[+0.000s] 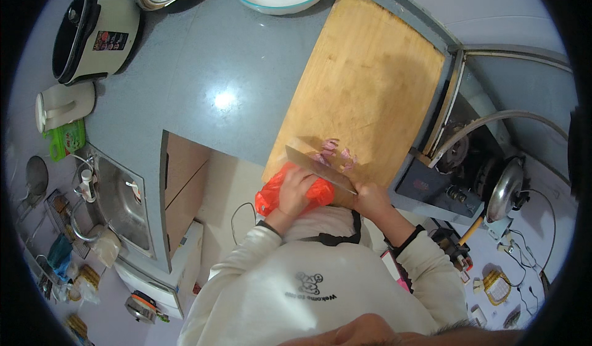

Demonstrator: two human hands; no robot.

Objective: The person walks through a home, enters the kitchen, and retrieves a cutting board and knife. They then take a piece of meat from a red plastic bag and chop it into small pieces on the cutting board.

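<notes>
My right hand (372, 201) grips the handle end of a broad-bladed kitchen cleaver (319, 168). Its blade slants up and left over the near end of a wooden cutting board (365, 78). Just beyond the blade lie several purple-pink cut food pieces (330, 147). My left hand (296, 191) is on the near side of the blade, fingers bent close to it. Under and around that hand is a crumpled red plastic bag (273, 193) at the board's near edge. Whether the left fingers hold anything is hidden.
A white dish with a turquoise rim (282, 4) stands beyond the board. At far left are an electric cooker (92, 36), a pitcher (67, 105) and a steel sink (122, 207). A gas stove (430, 186) with a lidded pan (504, 193) is at right.
</notes>
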